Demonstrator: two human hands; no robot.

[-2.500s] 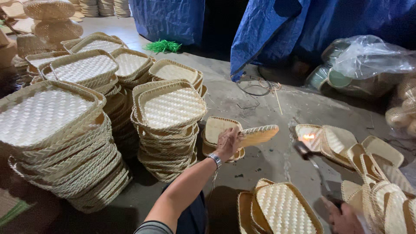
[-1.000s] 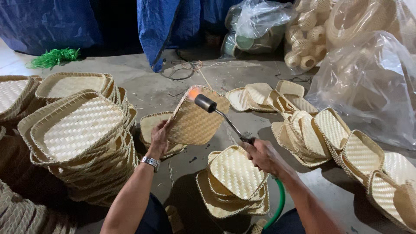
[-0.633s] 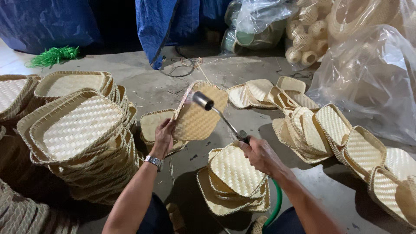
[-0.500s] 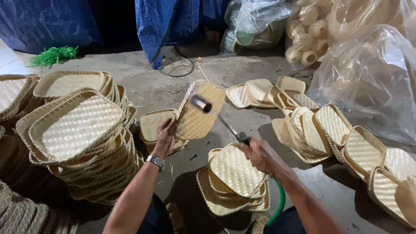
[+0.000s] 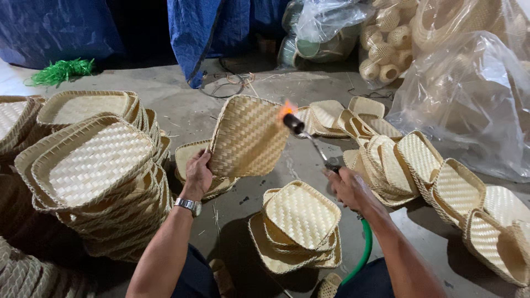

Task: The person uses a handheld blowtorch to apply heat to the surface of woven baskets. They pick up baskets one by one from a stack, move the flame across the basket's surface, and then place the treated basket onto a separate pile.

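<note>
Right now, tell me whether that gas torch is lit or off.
Lit. The gas torch in the right hand shows an orange flame at its tip, beside the woven tray held by the left hand.

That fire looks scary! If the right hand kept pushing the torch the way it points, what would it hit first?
Probably the tray held up by the left hand. The right hand aims the torch up and left, its flame at the tray's edge; depth is unclear.

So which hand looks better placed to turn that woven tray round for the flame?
Probably the left hand: it already grips the woven tray by its lower edge, upright. The right hand is busy holding the torch, flame at the tray's rim.
</note>
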